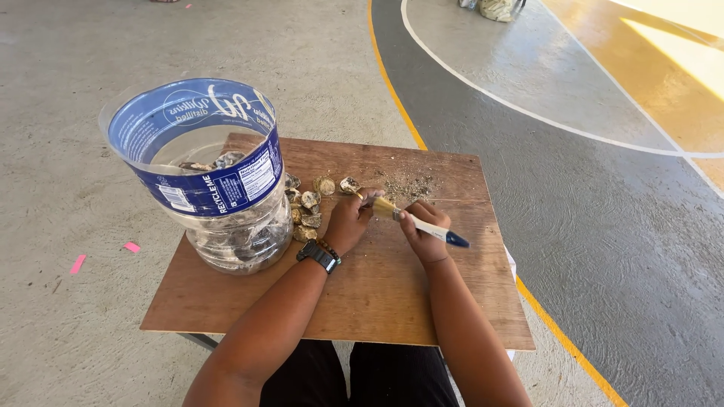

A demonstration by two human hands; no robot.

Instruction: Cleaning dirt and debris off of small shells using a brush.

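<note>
Wooden desk (377,301) sits low over the lap. Cut-open clear jug (207,177) stands at its left, holding shells. Loose shell pile (305,207) beside it, within reach. Left hand (348,220) pinches one shell steady; right hand (426,226) grips paintbrush (422,224), bristles toward it.
</note>
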